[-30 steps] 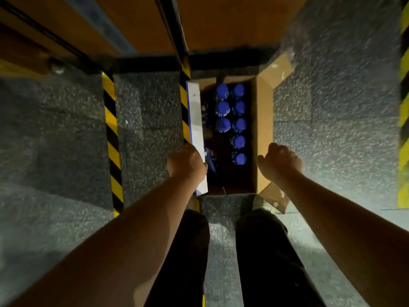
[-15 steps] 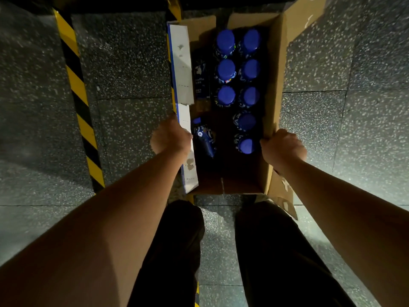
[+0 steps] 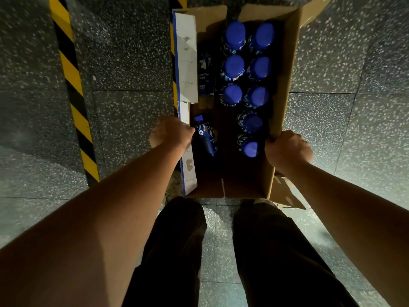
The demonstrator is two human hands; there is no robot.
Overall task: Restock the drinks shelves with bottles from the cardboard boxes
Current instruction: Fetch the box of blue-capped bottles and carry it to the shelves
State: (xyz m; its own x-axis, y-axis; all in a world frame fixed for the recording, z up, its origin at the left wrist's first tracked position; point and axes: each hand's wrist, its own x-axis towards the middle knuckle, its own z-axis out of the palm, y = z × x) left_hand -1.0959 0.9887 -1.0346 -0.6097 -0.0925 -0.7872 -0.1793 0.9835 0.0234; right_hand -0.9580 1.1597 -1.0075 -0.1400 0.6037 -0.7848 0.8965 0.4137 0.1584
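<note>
An open cardboard box [image 3: 285,85] sits on the floor straight below me. Several upright bottles with blue caps [image 3: 234,67] fill its far and right part. One dark blue bottle [image 3: 205,138] lies on its side by the left wall. My left hand [image 3: 171,134] is closed around the box's left wall with its white flap [image 3: 186,63]. My right hand [image 3: 287,150] is closed on the top edge of the right wall.
A speckled grey tile floor [image 3: 124,52] surrounds the box. A yellow and black hazard stripe [image 3: 73,85] runs along the floor to the left. My two legs in dark trousers [image 3: 261,251] stand just behind the box's near end.
Both hands have come to grip the box's side walls. The box now appears larger and closer below me, and the shelf edge at the top has left the view.
</note>
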